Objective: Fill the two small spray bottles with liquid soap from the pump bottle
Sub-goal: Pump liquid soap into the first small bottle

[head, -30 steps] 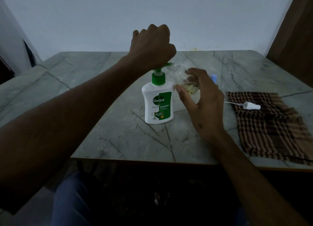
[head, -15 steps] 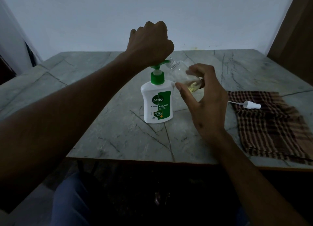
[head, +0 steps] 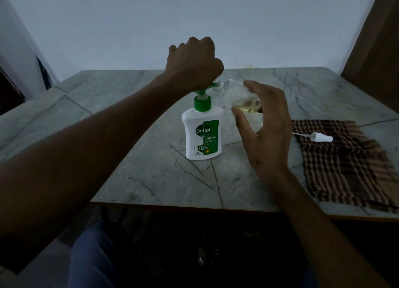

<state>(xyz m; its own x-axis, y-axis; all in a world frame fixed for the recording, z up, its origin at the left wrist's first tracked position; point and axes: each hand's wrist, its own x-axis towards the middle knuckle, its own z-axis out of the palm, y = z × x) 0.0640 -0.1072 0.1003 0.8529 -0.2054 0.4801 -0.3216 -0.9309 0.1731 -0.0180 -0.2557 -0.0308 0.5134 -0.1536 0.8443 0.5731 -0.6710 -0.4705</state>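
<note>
At the middle of the marble-patterned table (head: 151,175) a white Dettol pump bottle (head: 203,134) is stood upright w/ its green pump head (head: 207,89) covered by the left hand (head: 194,65), which is curled into a fist and pressed on the pump from above; the nozzle tip is met by the open neck of a small clear spray bottle (head: 237,95), which is held tilted, neck up-left, base down-right, by the right hand (head: 265,132); the bottle is cupped between thumb and the far fingers, i.e. the hand is wrapped loosely round the base end, not spread flat; how tight the hold is cannot be told. A shallow pool of yellowish soap is seen at the low end of the bottle, so filling is judged early on.

Risks, as judged: soap could be dribbled past the narrow neck if neck and nozzle are let drift apart during a press; the pump bottle could be rocked or tipped by an off-centre push, since it is not steadied lower down; the slick bottle could be slipped from a loose cupped hold.

The bottle lies in front of the right palm, just beside the pump bottle's shoulder. A white spray cap (head: 319,136) w/ dip tube is laid on the checked cloth (head: 345,169) at right; the 2nd spray bottle cannot be made out.
</note>
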